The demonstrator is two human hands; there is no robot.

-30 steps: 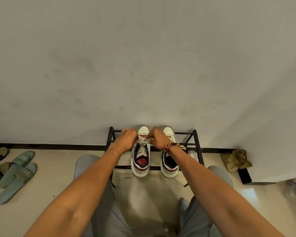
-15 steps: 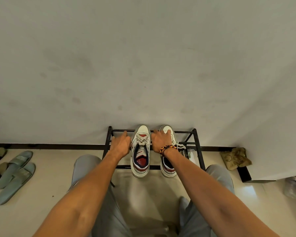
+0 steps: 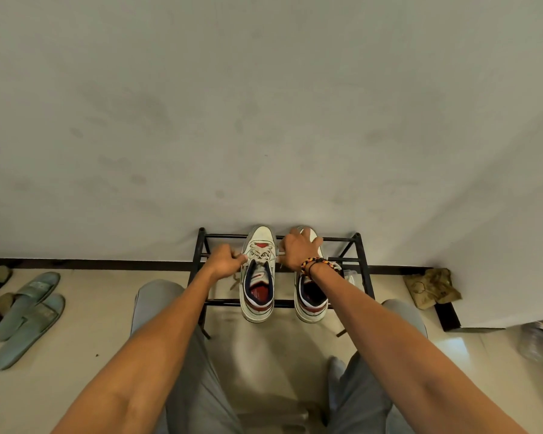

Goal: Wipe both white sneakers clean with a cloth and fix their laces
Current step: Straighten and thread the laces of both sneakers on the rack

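Two white sneakers with red and navy trim stand side by side on a black metal shoe rack (image 3: 362, 264), toes toward the wall. My left hand (image 3: 228, 260) pinches a lace end at the left side of the left sneaker (image 3: 259, 277). My right hand (image 3: 298, 252), with a beaded bracelet at the wrist, pinches the other lace end between the shoes and lies over the front of the right sneaker (image 3: 311, 303). The lace runs taut between both hands across the left sneaker's tongue. No cloth is in either hand.
A crumpled olive cloth (image 3: 431, 288) lies on the floor right of the rack by the wall corner. Grey-green slippers (image 3: 29, 314) lie at the far left. A plastic bottle (image 3: 535, 341) sits at the right edge. My knees flank the rack's front.
Both hands have moved apart from the left sneaker's middle, drawing its lace ends out to either side; half a second ago they lay flatter beside the shoe.
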